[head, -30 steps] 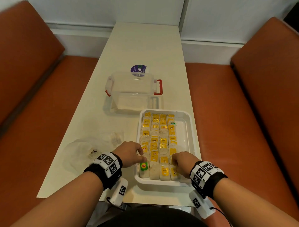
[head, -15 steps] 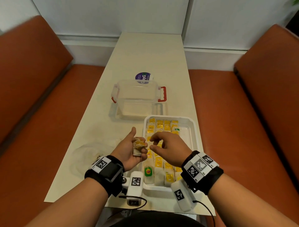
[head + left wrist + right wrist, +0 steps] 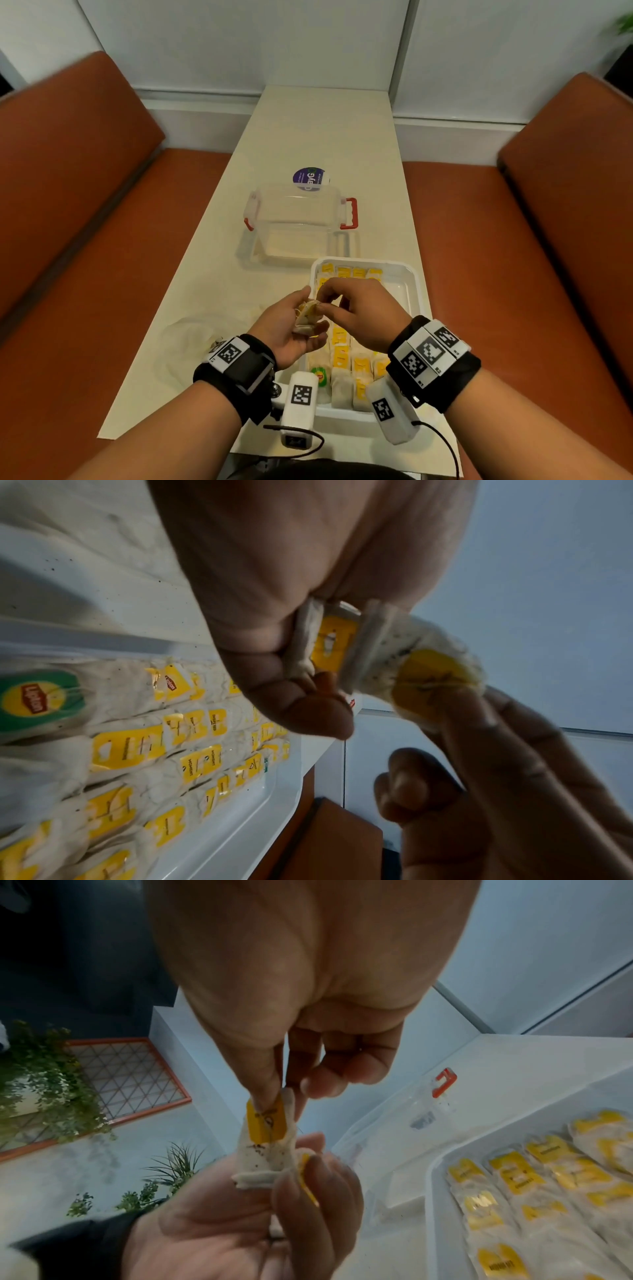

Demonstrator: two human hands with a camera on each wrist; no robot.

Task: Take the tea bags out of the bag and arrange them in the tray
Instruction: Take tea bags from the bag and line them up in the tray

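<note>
My left hand (image 3: 310, 317) is palm-up above the tray's left edge and grips a small stack of tea bags (image 3: 306, 320) with yellow tags. With thumb and forefinger my right hand (image 3: 321, 303) pinches the top tea bag (image 3: 265, 1127) of that stack at its tag. The left wrist view shows the stack (image 3: 337, 642) in my curled fingers and the pinched bag (image 3: 435, 674) lifted away at one end. Below lies the white tray (image 3: 409, 284), filled with rows of tea bags (image 3: 342, 356), one of them green-tagged (image 3: 319, 374). The clear plastic bag (image 3: 191, 341) lies crumpled left of the tray.
A clear box (image 3: 298, 222) with red latches stands on its lid just behind the tray, with a purple round sticker (image 3: 308, 178) on the table beyond it. Orange benches (image 3: 85, 222) flank the narrow white table (image 3: 325, 130). The tray's right strip (image 3: 400, 294) is bare.
Both hands have lifted off the tray's front row. The left hand turned palm-up with a stack of tea bags, and the right hand came over and pinched the top one.
</note>
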